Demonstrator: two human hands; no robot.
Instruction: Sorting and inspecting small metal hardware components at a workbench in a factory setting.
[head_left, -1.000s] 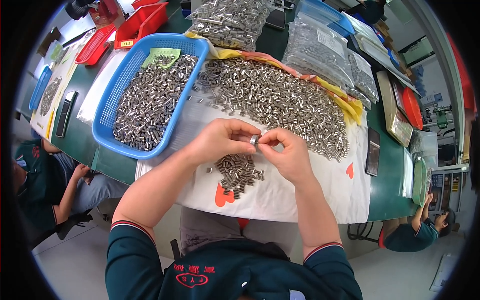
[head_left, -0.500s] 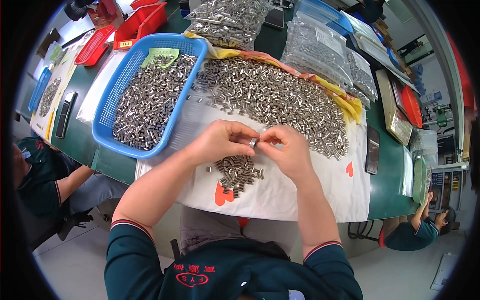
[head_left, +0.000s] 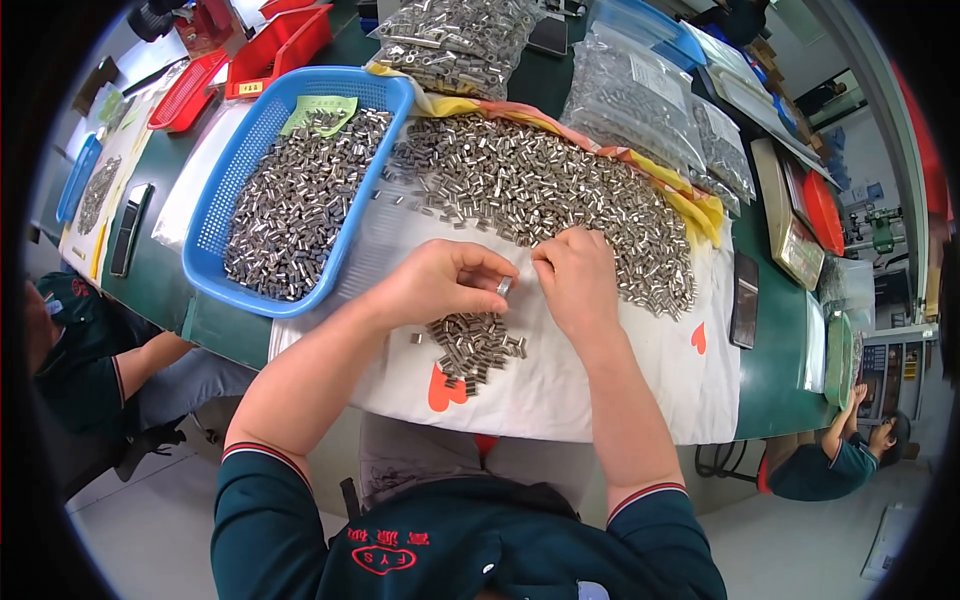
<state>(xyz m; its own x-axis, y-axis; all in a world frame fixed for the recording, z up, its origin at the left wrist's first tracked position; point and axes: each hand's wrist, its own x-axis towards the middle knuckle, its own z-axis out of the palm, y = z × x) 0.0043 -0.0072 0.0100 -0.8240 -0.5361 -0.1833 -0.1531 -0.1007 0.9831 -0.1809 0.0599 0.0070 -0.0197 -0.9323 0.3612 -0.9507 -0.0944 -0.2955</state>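
Observation:
My left hand (head_left: pixel 440 285) is closed in a pinch. Between its thumb and fingertips sits a small shiny metal cylinder (head_left: pixel 504 286), above a small heap of like cylinders (head_left: pixel 472 348) on a white cloth (head_left: pixel 560 400). Just to the right, my right hand (head_left: pixel 582 280) has its fingers curled together at the near edge of a wide pile of metal cylinders (head_left: pixel 560 180). Whatever its fingertips grip is hidden. One loose cylinder (head_left: pixel 416 339) lies left of the small heap.
At left stands a blue basket (head_left: pixel 205 235) full of cylinders with a green slip. Bags of metal parts (head_left: pixel 455 45) and clear bags (head_left: pixel 635 100) line the back. A phone (head_left: pixel 745 300) lies at right. Red bins (head_left: pixel 275 55) stand far left. Co-workers sit on both sides.
My right hand has drawn away from the left one, moving right and slightly farther out, to the big pile's edge. My left hand stays in place with its cylinder.

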